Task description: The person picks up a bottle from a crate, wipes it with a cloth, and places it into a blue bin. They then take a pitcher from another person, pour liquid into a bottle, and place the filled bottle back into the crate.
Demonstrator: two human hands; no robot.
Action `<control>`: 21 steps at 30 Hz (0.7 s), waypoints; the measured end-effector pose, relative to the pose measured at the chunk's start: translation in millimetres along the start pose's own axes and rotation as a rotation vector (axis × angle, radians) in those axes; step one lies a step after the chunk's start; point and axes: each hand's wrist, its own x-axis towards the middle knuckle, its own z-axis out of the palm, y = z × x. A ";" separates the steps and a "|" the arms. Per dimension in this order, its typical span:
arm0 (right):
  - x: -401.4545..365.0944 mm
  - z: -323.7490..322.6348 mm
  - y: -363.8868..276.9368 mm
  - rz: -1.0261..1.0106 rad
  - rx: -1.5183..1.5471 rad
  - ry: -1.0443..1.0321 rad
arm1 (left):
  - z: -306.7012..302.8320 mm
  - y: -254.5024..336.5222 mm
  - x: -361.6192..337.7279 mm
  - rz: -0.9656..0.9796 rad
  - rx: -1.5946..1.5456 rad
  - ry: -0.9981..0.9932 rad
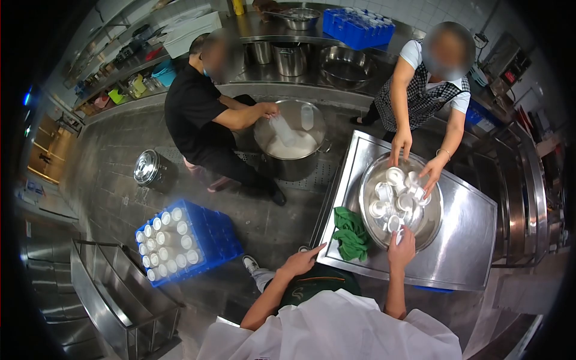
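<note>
White shirt (342,327), illegible apron emblem (297,293), right hand (402,249) holding lid (399,236)

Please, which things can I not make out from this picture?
All in the head view:
Inside of the left grip: hidden by the back of the hand.
Lower parts of the capped bottles: hidden by the blue crate.
Blue object: mostly covered by the steel table.
White contents of the steel pot: too far to identify.
</note>
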 end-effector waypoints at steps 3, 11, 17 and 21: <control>0.6 -1.4 0.0 0.004 0.004 -0.007 | 4.1 -5.8 3.5 0.012 0.010 -0.010; -0.5 1.8 4.8 0.032 0.011 -0.024 | 8.2 -7.6 5.3 0.006 0.046 -0.040; -1.4 7.6 6.8 -0.020 0.018 0.051 | 2.5 -2.5 2.8 -0.037 -0.011 -0.120; -2.3 6.9 6.5 0.007 0.025 0.029 | 0.5 -2.0 2.2 -0.030 0.011 -0.123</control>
